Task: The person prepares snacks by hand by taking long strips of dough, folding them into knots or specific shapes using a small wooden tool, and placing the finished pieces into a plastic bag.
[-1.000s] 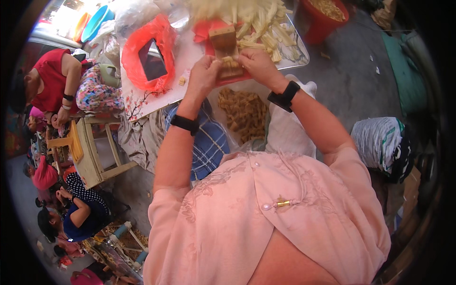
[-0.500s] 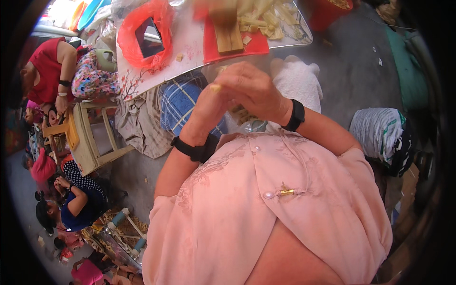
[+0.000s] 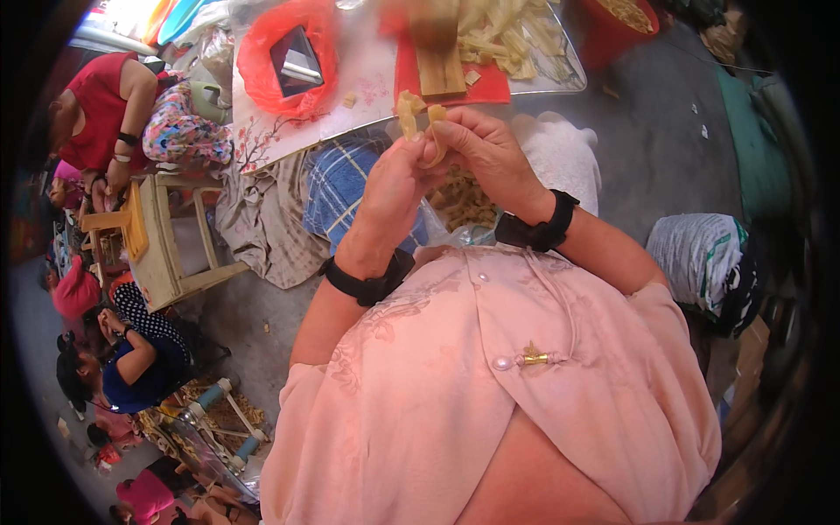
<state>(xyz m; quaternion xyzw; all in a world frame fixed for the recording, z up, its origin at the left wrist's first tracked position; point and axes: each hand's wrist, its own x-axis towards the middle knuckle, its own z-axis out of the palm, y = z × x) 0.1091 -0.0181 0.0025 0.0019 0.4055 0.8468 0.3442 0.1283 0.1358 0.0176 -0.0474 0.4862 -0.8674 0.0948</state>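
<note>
A pale yellow, soft-looking strip [image 3: 409,115] is pinched between my two hands, just in front of the table edge. Its ends stick up above the fingertips, and a curved part shows between the hands; I cannot tell whether it is one piece or two. My left hand [image 3: 391,185] grips it from the left, fingers closed. From the right, my right hand [image 3: 492,156] presses thumb and fingers on it. Below the hands, at my lap, a clear plastic bag [image 3: 477,234] holds many small yellowish pieces [image 3: 464,199], partly covered by my right hand.
Ahead, a table [image 3: 372,66] bears a wooden block [image 3: 440,77] on a red sheet [image 3: 493,85], a heap of yellow strips [image 3: 499,39], and a red plastic bag [image 3: 262,87] around a dark flat device [image 3: 296,63]. A wooden stool [image 3: 171,276] and co-workers are at left. A red bucket [image 3: 612,39] stands right.
My hands were cupped together over each other; now they have drawn slightly apart, and the yellow strip shows upright between the fingertips. The view has shifted a little.
</note>
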